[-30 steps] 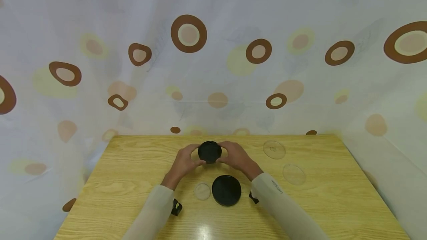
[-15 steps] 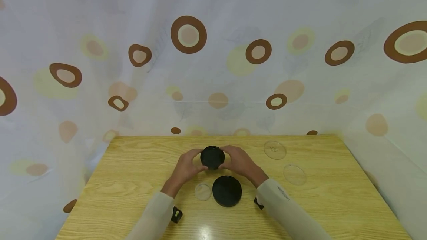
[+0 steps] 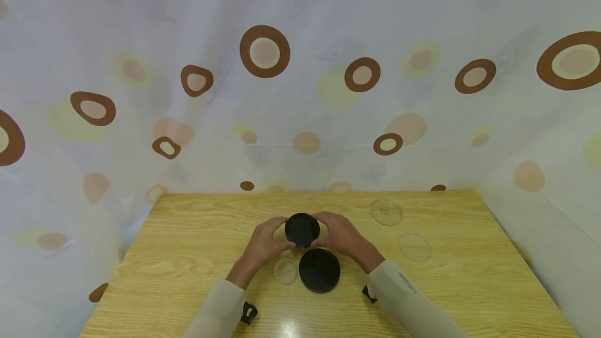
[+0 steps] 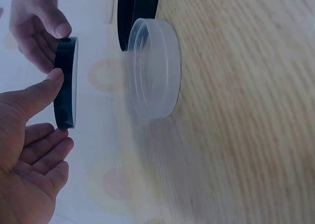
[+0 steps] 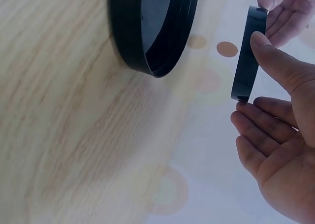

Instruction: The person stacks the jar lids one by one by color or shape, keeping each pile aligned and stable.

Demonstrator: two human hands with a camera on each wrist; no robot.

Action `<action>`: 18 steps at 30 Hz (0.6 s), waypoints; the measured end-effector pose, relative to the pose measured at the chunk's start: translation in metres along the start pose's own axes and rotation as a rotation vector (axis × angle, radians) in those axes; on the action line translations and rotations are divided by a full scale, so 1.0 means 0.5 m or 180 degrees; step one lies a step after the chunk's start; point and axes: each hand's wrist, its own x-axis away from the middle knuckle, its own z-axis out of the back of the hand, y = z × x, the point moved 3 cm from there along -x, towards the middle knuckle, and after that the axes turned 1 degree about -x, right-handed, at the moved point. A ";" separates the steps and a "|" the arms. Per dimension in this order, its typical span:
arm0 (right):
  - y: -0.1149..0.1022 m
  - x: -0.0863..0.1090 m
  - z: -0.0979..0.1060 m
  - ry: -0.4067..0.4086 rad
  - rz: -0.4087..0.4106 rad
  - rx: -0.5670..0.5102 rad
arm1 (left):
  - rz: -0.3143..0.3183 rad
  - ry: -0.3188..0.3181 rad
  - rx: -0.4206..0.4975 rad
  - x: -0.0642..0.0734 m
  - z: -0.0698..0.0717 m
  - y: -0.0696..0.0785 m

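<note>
Between both hands a small black round lid or shallow dish (image 3: 302, 230) is held above the table, as both wrist views show. My left hand (image 3: 264, 244) pinches its left edge between thumb and fingers. On the opposite edge my right hand (image 3: 341, 234) pinches it the same way. Just nearer than the held piece, a larger black round dish (image 3: 319, 270) with a raised rim lies on the table. Left of that dish stands a small clear round dish (image 4: 156, 69), seen close up in the left wrist view.
Two clear discs, a farther one (image 3: 386, 212) and a nearer one (image 3: 415, 246), lie on the wooden table (image 3: 188, 275) to the right. A patterned curtain (image 3: 300, 93) hangs behind and beside the table. Black wrist cameras sit under both forearms.
Both hands have drawn the small black round piece nearer and slightly to the right, close to the larger black dish. The dishes and discs on the table have stayed put.
</note>
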 end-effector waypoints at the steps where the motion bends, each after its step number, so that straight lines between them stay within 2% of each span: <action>1: 0.000 0.003 0.001 -0.0005 -0.0013 0.0003 | -0.0012 -0.0003 0.0016 0.002 -0.001 0.002; 8: -0.001 0.021 -0.003 -0.0011 -0.0025 0.0001 | -0.0139 -0.0016 0.0030 0.015 -0.010 0.010; 18: -0.003 0.043 -0.003 0.0002 0.0023 0.0025 | -0.0182 -0.0031 0.0107 0.027 -0.018 0.018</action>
